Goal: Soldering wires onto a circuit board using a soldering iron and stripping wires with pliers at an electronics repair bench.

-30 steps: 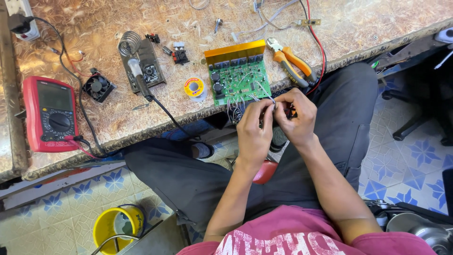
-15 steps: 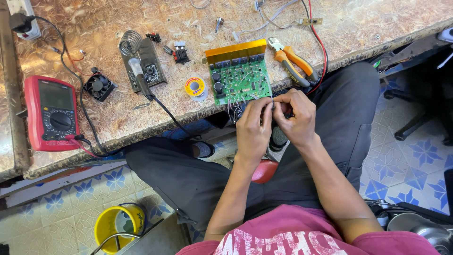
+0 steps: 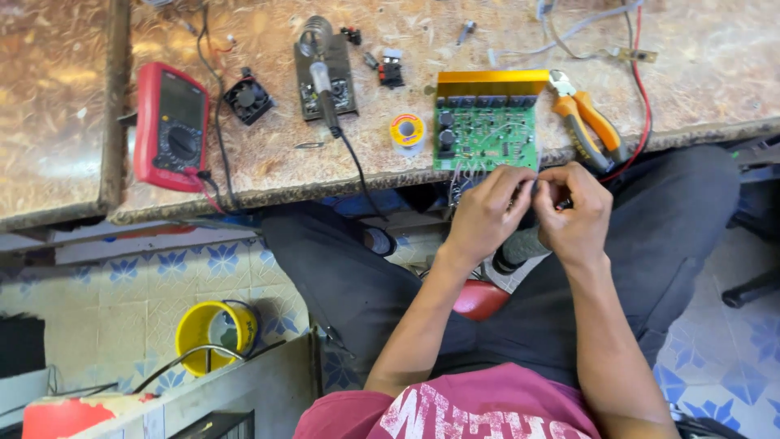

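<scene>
Wires (image 3: 536,189) pinched between both hands' grip.

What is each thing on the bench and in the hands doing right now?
Left hand: pinching thin wires below the board.
Right hand: pinching the same wires, touching the left hand.
Green circuit board with gold heat sink: flat at the bench edge.
Orange-handled pliers: lying unused.
Red multimeter: face up, leads plugged in.
Soldering iron: resting on its stand.
Yellow solder spool: lying flat.
</scene>
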